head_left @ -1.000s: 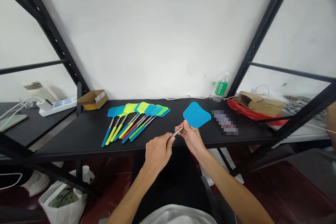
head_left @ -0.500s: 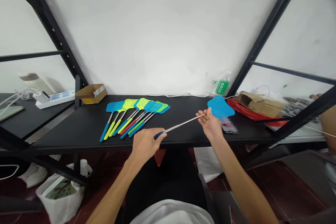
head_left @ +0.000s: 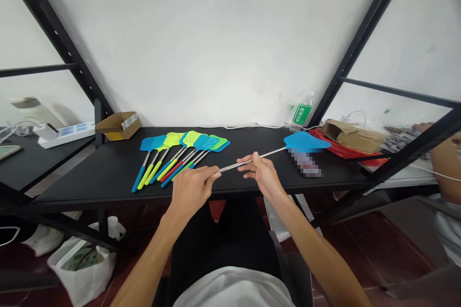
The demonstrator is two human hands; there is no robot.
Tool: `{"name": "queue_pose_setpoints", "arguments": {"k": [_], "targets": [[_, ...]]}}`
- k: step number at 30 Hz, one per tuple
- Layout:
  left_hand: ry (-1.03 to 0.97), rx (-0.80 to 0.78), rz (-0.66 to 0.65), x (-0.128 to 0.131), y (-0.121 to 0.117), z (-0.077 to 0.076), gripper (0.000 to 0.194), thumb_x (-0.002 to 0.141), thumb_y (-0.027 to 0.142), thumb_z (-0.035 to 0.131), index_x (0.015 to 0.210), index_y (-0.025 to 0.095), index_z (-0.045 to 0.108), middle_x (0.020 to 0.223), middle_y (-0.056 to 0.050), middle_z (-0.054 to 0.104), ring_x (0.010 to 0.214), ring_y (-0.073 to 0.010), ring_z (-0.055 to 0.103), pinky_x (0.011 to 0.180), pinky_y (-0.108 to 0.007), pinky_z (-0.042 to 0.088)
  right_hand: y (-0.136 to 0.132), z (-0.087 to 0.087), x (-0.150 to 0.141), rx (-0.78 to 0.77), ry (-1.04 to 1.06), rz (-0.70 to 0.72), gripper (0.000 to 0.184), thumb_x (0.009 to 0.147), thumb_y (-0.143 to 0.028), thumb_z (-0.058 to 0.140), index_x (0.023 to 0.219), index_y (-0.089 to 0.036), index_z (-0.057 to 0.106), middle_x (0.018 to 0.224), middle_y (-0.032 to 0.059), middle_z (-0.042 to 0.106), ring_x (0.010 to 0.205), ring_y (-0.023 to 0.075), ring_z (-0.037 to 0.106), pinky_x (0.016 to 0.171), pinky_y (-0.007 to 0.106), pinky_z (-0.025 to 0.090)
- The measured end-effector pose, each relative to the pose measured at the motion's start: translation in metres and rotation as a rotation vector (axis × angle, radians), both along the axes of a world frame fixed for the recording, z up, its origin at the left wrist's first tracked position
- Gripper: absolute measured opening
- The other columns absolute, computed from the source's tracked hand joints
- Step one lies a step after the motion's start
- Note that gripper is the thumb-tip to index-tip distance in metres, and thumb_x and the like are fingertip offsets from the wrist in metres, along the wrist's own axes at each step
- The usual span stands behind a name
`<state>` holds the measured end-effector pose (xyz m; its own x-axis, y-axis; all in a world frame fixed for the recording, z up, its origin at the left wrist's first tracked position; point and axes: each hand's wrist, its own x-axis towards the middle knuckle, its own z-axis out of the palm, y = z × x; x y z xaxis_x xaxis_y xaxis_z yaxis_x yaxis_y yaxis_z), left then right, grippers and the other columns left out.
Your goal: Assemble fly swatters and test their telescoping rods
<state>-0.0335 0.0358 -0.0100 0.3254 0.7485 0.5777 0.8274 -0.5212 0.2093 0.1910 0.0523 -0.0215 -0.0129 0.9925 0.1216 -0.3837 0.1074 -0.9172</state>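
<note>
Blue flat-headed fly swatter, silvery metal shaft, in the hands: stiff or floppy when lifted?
The silvery metal shaft is probably stiff: it runs straight beyond the right hand. The flat blue head may flex, looking thin. Overall, likely light for its length, given the slim shaft.

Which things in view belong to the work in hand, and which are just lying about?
In the work:
blue swatter, held by left hand, right hand on its shaft
row of swatters, likely

Apparently lying about:
open cardboard box
green-labelled bottle
brown carton on red plastic
power strip
white bag
</note>
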Motion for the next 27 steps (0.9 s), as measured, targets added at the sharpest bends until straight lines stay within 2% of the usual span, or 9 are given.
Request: {"name": "queue_pose_setpoints", "arguments": {"k": [5, 8, 14, 18, 20, 23, 25, 27], "targets": [[0.011, 0.06, 0.021, -0.015, 0.006, 0.002, 0.024, 0.098, 0.037, 0.057, 0.093, 0.027, 0.079, 0.084, -0.002, 0.079, 0.073, -0.0219, 0.07, 0.065, -0.032, 0.038, 0.008, 0.006, 0.029, -0.017, 0.125, -0.188, 0.038, 0.086, -0.053, 0.071, 0.077, -0.016, 0.072, 0.09, 0.0109, 0.079, 0.069, 0.0172, 0.074, 0.051, 0.021, 0.055], [-0.004, 0.068, 0.016, -0.021, 0.011, 0.002, 0.024, 0.097, 0.038, 0.058, 0.094, 0.028, 0.079, 0.083, -0.001, 0.08, 0.073, -0.0217, 0.07, 0.07, -0.032, 0.041, 0.01, 0.009, 0.04, -0.004, 0.166, -0.239, 0.036, 0.089, -0.05, 0.07, 0.077, -0.016, 0.071, 0.087, 0.0096, 0.079, 0.069, 0.0169, 0.075, 0.053, 0.022, 0.056], [-0.013, 0.095, 0.071, -0.031, 0.021, 0.0, 0.023, 0.096, 0.038, 0.06, 0.096, 0.027, 0.079, 0.084, -0.002, 0.079, 0.074, -0.0244, 0.07, 0.073, -0.036, 0.041, 0.014, 0.007, 0.042, -0.054, 0.276, -0.334, 0.035, 0.091, -0.046, 0.069, 0.073, -0.017, 0.068, 0.081, 0.0064, 0.078, 0.064, 0.0143, 0.073, 0.056, 0.021, 0.057], [-0.063, 0.083, 0.067, -0.031, 0.021, 0.003, 0.022, 0.096, 0.033, 0.058, 0.1, 0.026, 0.078, 0.097, -0.005, 0.079, 0.092, -0.029, 0.07, 0.09, -0.042, 0.04, 0.016, 0.002, 0.035, -0.054, 0.326, -0.332, 0.03, 0.09, -0.043, 0.071, 0.075, -0.017, 0.069, 0.082, 0.0062, 0.078, 0.071, 0.0154, 0.075, 0.064, 0.022, 0.059], [-0.167, 0.111, 0.07, -0.03, 0.02, 0.006, 0.021, 0.093, 0.032, 0.062, 0.109, 0.028, 0.076, 0.114, -0.007, 0.076, 0.112, -0.0329, 0.065, 0.106, -0.049, 0.032, 0.017, 0.0, 0.031, -0.047, 0.354, -0.341, 0.029, 0.091, -0.042, 0.07, 0.076, -0.017, 0.069, 0.083, 0.006, 0.078, 0.074, 0.0156, 0.075, 0.068, 0.023, 0.06], [-0.427, 0.146, 0.096, -0.034, 0.022, 0.01, 0.041, 0.084, 0.032, 0.075, 0.124, 0.031, 0.069, 0.142, -0.009, 0.06, 0.138, -0.0371, 0.046, 0.119, -0.053, 0.018, 0.018, -0.002, 0.029, -0.046, 0.4, -0.384, 0.031, 0.093, -0.043, 0.068, 0.075, -0.018, 0.068, 0.083, 0.0061, 0.078, 0.075, 0.0153, 0.075, 0.071, 0.024, 0.06], [-0.646, 0.098, 0.139, -0.04, 0.026, 0.01, 0.053, 0.078, 0.033, 0.081, 0.128, 0.03, 0.065, 0.149, -0.01, 0.053, 0.143, -0.0374, 0.04, 0.12, -0.051, 0.023, 0.018, -0.001, 0.029, -0.039, 0.423, -0.415, 0.031, 0.093, -0.044, 0.067, 0.075, -0.018, 0.067, 0.083, 0.0061, 0.078, 0.075, 0.0151, 0.075, 0.069, 0.024, 0.06], [-0.916, -0.057, 0.15, -0.045, 0.031, 0.008, 0.054, 0.076, 0.037, 0.082, 0.126, 0.027, 0.064, 0.142, -0.01, 0.057, 0.136, -0.0354, 0.049, 0.113, -0.046, 0.038, 0.017, 0.0, 0.028, -0.026, 0.427, -0.433, 0.032, 0.092, -0.046, 0.067, 0.075, -0.018, 0.067, 0.084, 0.0064, 0.078, 0.073, 0.0149, 0.074, 0.067, 0.024, 0.059]]}}
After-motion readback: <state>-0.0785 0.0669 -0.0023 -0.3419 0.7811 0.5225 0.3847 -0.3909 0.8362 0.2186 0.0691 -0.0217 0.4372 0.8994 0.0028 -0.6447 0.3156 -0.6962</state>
